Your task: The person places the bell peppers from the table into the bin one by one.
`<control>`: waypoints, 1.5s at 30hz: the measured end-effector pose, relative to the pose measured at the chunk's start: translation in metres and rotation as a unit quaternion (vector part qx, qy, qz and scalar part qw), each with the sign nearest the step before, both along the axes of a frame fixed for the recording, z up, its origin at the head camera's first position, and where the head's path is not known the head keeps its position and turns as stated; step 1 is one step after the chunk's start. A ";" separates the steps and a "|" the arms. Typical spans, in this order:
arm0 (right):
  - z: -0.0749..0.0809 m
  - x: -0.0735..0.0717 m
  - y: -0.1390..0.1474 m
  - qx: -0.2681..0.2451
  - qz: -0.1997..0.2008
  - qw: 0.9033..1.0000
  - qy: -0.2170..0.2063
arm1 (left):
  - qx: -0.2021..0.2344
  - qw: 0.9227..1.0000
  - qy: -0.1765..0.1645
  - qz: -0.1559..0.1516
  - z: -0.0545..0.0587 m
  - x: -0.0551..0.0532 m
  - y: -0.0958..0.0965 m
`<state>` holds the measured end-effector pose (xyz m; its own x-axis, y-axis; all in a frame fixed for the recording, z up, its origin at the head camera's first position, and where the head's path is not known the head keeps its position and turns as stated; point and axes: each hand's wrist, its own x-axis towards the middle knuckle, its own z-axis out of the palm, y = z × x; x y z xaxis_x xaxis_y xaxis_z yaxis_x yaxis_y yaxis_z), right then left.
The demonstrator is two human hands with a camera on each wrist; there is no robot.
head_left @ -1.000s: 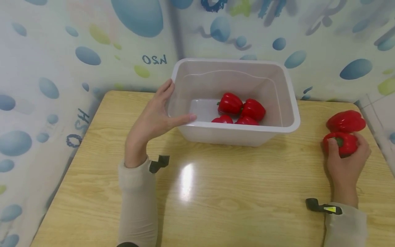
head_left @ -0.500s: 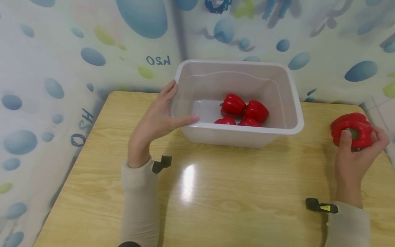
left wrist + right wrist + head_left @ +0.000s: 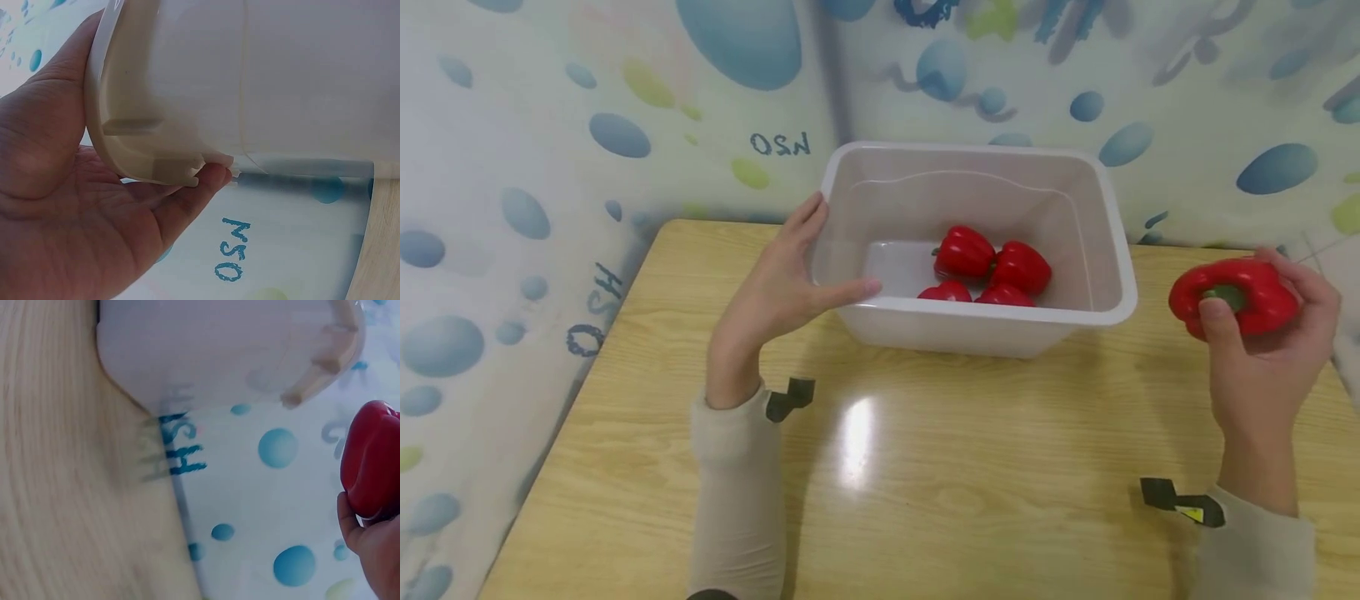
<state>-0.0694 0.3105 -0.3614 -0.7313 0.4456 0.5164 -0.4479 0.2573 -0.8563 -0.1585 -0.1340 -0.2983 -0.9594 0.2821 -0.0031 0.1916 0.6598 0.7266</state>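
Observation:
My left hand [image 3: 782,279] grips the left end of a white plastic bin [image 3: 962,312], thumb on the front rim and fingers at the side. In the left wrist view fingertips [image 3: 215,175] curl under the rim's lip. Several red bell peppers [image 3: 964,252] lie inside the bin, the nearest partly hidden by its front wall. Off to the right, my right hand [image 3: 1273,367] holds a red bell pepper [image 3: 1262,292] above the table, thumb by its green stem. The right wrist view shows this pepper [image 3: 375,459] at its right edge. Whether another pepper is behind it, I cannot tell.
The bin stands on a wood-grain table [image 3: 970,467] near its back edge. Behind rises a wall [image 3: 700,92] printed with blue and green spots and lettering. Dark camera mounts [image 3: 790,400] sit at both sleeve cuffs.
My right hand has lifted the bell pepper off the table, first rightward, then up and slightly back left. A second pepper seen behind it earlier no longer shows. The left hand stays on the bin.

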 end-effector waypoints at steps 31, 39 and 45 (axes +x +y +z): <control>0.028 0.000 -0.059 0.031 0.098 0.991 0.089 | 0.001 1.000 0.004 -0.003 -0.002 -0.001 -0.001; 0.026 -0.003 -0.061 0.039 0.109 0.989 0.095 | -0.005 1.000 0.003 -0.005 -0.002 0.001 0.000; 0.029 -0.007 -0.063 0.082 0.105 0.989 0.068 | -0.005 1.000 0.007 -0.003 -0.002 0.000 -0.001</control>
